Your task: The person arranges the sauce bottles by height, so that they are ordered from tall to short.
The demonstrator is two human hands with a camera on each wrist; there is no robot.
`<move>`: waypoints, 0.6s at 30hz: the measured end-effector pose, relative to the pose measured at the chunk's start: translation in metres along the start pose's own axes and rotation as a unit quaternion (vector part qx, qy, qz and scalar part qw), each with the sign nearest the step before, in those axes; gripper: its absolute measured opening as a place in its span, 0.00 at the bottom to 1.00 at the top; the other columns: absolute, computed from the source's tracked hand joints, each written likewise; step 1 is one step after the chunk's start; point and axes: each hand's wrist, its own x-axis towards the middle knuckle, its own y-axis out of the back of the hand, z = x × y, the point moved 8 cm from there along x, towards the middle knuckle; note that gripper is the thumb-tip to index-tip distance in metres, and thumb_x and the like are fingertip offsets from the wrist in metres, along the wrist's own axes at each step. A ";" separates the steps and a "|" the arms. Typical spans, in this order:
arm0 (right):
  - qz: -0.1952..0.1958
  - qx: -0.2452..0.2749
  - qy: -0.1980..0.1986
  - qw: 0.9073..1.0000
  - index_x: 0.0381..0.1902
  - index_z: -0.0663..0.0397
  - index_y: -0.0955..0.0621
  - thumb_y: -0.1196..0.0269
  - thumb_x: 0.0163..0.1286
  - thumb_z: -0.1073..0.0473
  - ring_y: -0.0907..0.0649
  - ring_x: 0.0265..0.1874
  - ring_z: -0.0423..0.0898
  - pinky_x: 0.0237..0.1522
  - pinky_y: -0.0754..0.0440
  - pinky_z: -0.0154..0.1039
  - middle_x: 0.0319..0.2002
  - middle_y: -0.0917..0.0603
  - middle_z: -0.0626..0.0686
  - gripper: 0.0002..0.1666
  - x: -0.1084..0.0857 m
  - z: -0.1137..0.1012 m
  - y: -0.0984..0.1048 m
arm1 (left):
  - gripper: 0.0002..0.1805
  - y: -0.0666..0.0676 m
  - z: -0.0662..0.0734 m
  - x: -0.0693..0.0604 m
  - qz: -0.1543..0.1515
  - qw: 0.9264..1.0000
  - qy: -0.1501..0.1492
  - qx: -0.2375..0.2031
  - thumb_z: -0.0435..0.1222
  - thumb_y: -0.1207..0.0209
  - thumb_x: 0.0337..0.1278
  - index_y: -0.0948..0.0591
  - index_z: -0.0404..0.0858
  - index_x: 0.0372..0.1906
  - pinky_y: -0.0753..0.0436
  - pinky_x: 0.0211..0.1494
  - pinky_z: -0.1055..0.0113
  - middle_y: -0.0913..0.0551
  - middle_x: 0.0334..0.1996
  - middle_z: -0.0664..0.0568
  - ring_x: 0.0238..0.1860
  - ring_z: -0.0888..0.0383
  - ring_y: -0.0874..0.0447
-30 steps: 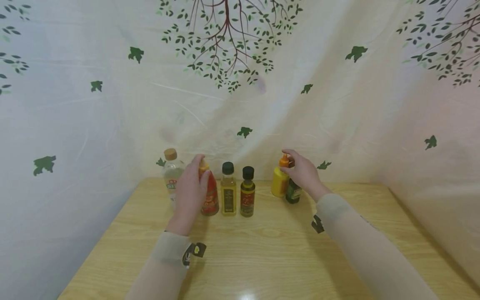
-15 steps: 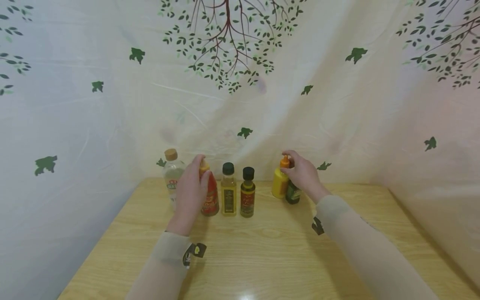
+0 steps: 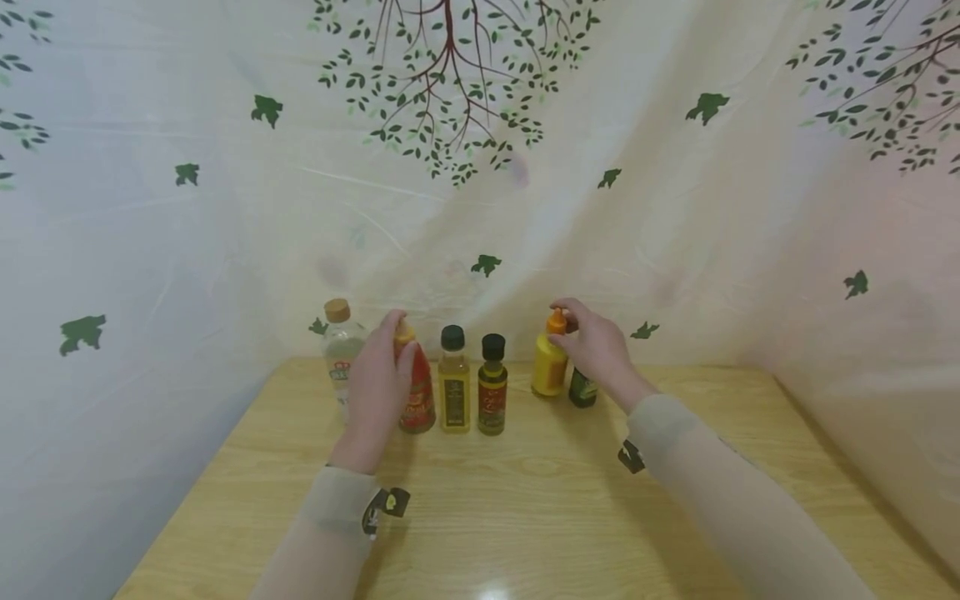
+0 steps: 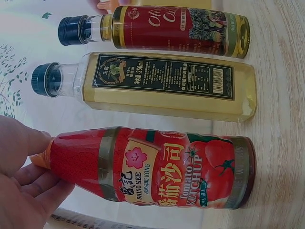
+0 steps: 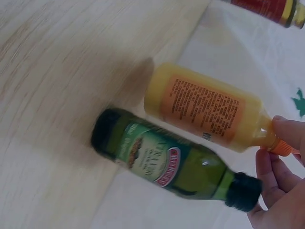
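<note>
Pinching ketchup (image 4: 157, 167) up top with left fingers (image 4: 44, 185), yellow bottle (image 5: 205, 109) with right fingers (image 5: 268, 175); both likely squeezable, slick, best held high.

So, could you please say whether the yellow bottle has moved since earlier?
Yes, in the head view the yellow bottle has shifted slightly left, away from the green bottle.

A right hand (image 5: 283, 193) pinches a yellow bottle (image 5: 206, 107) by its orange cap (image 5: 282, 147). Just beside it is a green bottle (image 5: 174, 161) with a dark cap (image 5: 243, 191). Pale wooden table (image 5: 52, 71) fills the left; behind, white cloth (image 5: 233, 52) bears a green leaf (image 5: 299, 103). A red-labelled bottle (image 5: 264, 7) is cut off, top right.
</note>
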 end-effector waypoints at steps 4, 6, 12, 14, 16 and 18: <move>-0.004 0.010 -0.002 1.000 0.79 0.47 0.26 0.28 0.80 0.58 0.14 0.59 0.64 0.58 0.13 0.61 0.68 0.15 0.63 0.34 -0.005 -0.011 0.003 | 0.28 0.000 0.000 0.000 -0.001 1.000 -0.004 0.001 0.33 0.37 0.81 0.28 0.36 0.78 0.14 0.62 0.40 0.14 0.61 0.35 0.58 0.36 0.13; -0.009 0.016 -0.005 1.000 0.79 0.46 0.26 0.29 0.80 0.58 0.14 0.59 0.63 0.57 0.12 0.60 0.68 0.15 0.63 0.34 -0.009 -0.017 0.004 | 0.28 0.000 -0.001 0.000 -0.002 1.000 -0.005 0.001 0.33 0.37 0.82 0.28 0.37 0.78 0.14 0.61 0.40 0.14 0.61 0.36 0.58 0.36 0.13; -0.005 0.023 0.004 1.000 0.78 0.44 0.24 0.26 0.77 0.57 0.13 0.58 0.61 0.56 0.12 0.58 0.65 0.13 0.60 0.35 -0.019 -0.029 0.007 | 0.27 0.001 0.000 -0.001 0.000 1.000 -0.009 0.001 0.33 0.37 0.82 0.28 0.37 0.78 0.14 0.60 0.41 0.14 0.59 0.36 0.56 0.37 0.13; -0.004 0.020 0.008 1.000 0.77 0.43 0.23 0.25 0.76 0.57 0.13 0.57 0.60 0.56 0.11 0.58 0.64 0.12 0.60 0.35 -0.021 -0.031 0.006 | 0.27 0.001 0.000 -0.001 0.001 1.000 -0.011 0.001 0.33 0.36 0.81 0.28 0.37 0.78 0.13 0.59 0.41 0.14 0.59 0.36 0.56 0.37 0.13; -0.004 0.018 0.008 1.000 0.77 0.44 0.23 0.25 0.76 0.56 0.12 0.57 0.60 0.56 0.12 0.58 0.63 0.12 0.59 0.35 -0.024 -0.032 0.005 | 0.27 0.001 0.001 -0.001 0.002 1.000 -0.013 0.001 0.33 0.36 0.81 0.28 0.36 0.78 0.13 0.60 0.41 0.14 0.59 0.36 0.56 0.37 0.13; -0.005 0.015 0.009 1.000 0.77 0.44 0.23 0.25 0.76 0.56 0.12 0.56 0.60 0.56 0.12 0.59 0.63 0.11 0.59 0.35 -0.026 -0.033 0.005 | 0.27 0.001 0.001 -0.001 0.003 1.000 -0.014 0.000 0.33 0.37 0.81 0.28 0.36 0.78 0.14 0.60 0.40 0.14 0.59 0.36 0.56 0.37 0.13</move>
